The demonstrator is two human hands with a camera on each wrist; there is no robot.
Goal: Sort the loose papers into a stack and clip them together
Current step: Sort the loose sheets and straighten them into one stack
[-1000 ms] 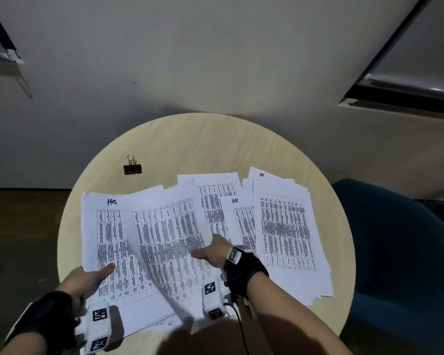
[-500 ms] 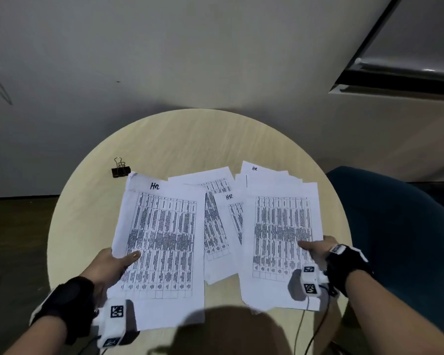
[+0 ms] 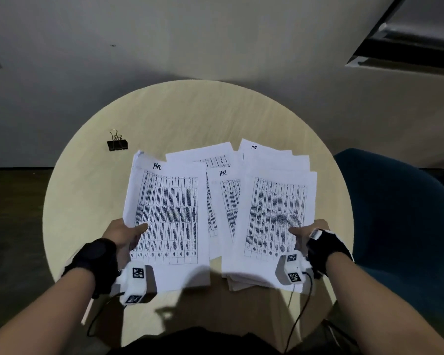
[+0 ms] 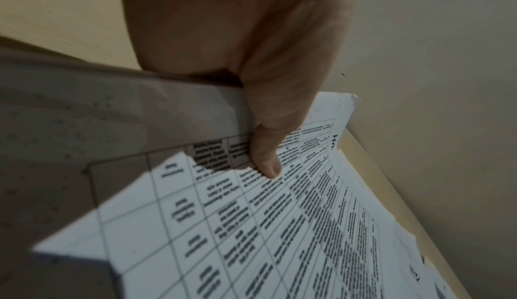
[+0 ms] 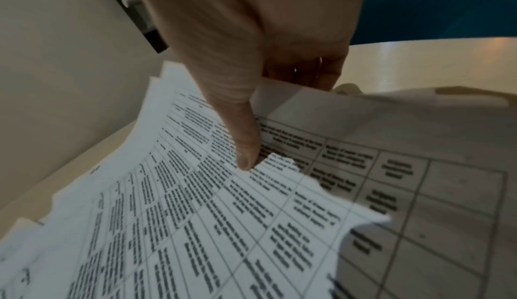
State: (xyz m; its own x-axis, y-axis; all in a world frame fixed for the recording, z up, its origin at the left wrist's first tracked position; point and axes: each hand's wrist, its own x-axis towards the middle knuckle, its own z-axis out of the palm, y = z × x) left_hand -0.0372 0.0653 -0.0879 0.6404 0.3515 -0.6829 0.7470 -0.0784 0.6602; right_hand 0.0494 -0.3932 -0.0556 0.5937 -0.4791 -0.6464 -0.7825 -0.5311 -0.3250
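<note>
left hand (image 3: 124,233) pinches left papers (image 3: 168,213) by side edge | right hand (image 3: 309,233) pinches right papers (image 3: 277,216) | near table (image 3: 190,119) front edge | thin, floppy, slippery: hold edges | clip (image 3: 117,144) far-left edge

- Looks like an office or meeting corner, not a home.
- Small round table (image 3: 195,119) with light wood-look top, set close to a plain off-white wall (image 3: 190,34).
- Teal upholstered chair (image 3: 400,213) pulled up at the table's right side.
- Printed sheets (image 3: 169,213) with dense tables, handwritten "HR" at the top: paperwork.
- Black binder clip (image 3: 117,144) lying on the tabletop, typical desk stationery.
- Dark floor (image 3: 10,213); dim indoor light.
- Dark framed panel (image 3: 408,47) at upper right, unclear what.
</note>
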